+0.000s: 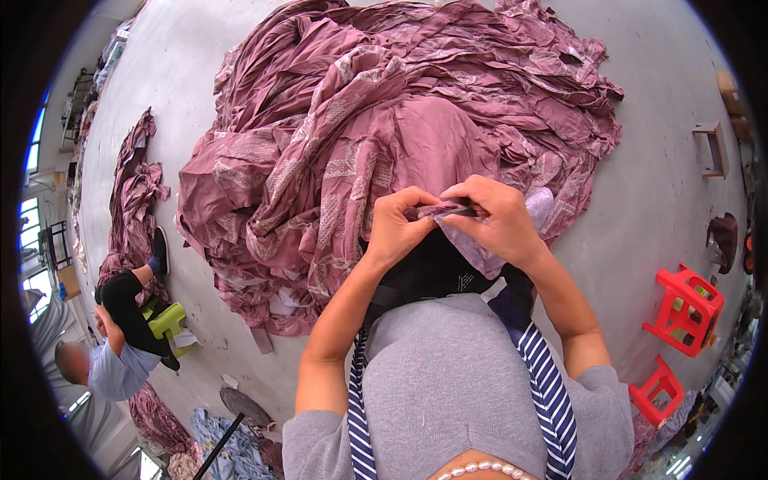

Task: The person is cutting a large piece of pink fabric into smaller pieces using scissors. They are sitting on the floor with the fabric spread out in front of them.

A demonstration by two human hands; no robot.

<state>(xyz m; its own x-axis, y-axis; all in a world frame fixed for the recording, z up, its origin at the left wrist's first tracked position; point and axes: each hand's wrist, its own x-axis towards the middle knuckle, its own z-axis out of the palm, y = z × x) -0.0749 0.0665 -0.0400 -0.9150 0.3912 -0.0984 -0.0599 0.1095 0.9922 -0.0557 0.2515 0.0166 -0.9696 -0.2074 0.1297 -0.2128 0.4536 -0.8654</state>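
A large heap of mauve patterned fabric lies on the floor in front of me, and part of it reaches my lap. My left hand is closed, pinching a gathered fabric edge between thumb and fingers. Close beside it, my right hand is closed on the same edge. Something small and dark shows by the right fingers; its kind cannot be made out. Below the right hand hangs a pale lilac piece of cloth.
To the left, a person sits on a green stool beside another strip of mauve fabric. Red plastic stools stand at the right. A small wooden frame is farther off. Blue cloth lies at the lower left.
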